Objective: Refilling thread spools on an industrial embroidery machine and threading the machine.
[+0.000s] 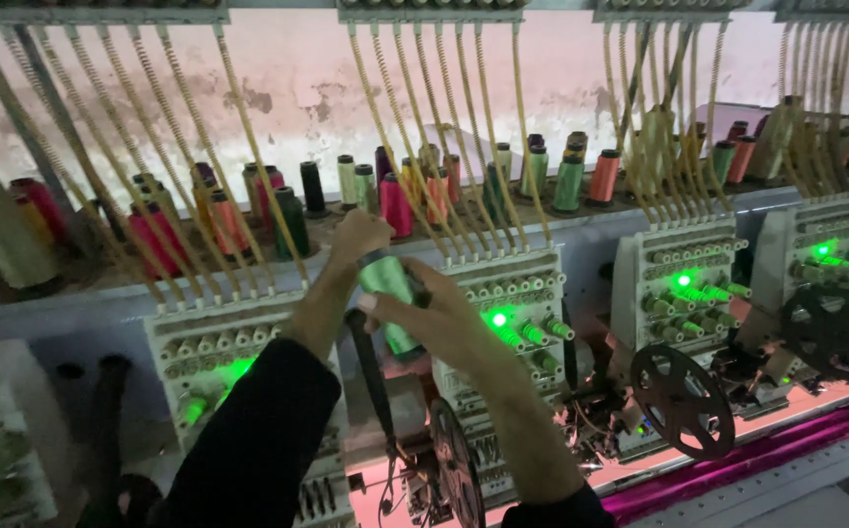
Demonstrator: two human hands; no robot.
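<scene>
Head view, dim room, multi-head embroidery machine (532, 323) running left to right across the frame.

Left hand (359, 235): raised, fingers curled shut over the top end of a green thread cone (388, 293). Dark sleeve (248, 440) covers the forearm up to near the wrist.

Right hand (434, 318): wrapped around the lower part of the same green thread cone from the right side, thumb across its front, fingers closed on it. Both hands therefore grip one cone.

Cone position: held in the air, tilted slightly, just in front of the thread shelf (278, 269) near its front edge, above the gap between two machine heads. It touches only the hands, as far as visible.

Thread shelf: carries a row of upright spools (395, 200) in red, pink, green, orange and black, along its whole length. Pale guide tubes (464, 137) slant down from an overhead rail to the heads.

Machine heads: green indicator lights (499, 319) lit on several. Two dark spoked wheels (684, 401) sit at the lower right, above a strip of magenta fabric (767, 460).
</scene>
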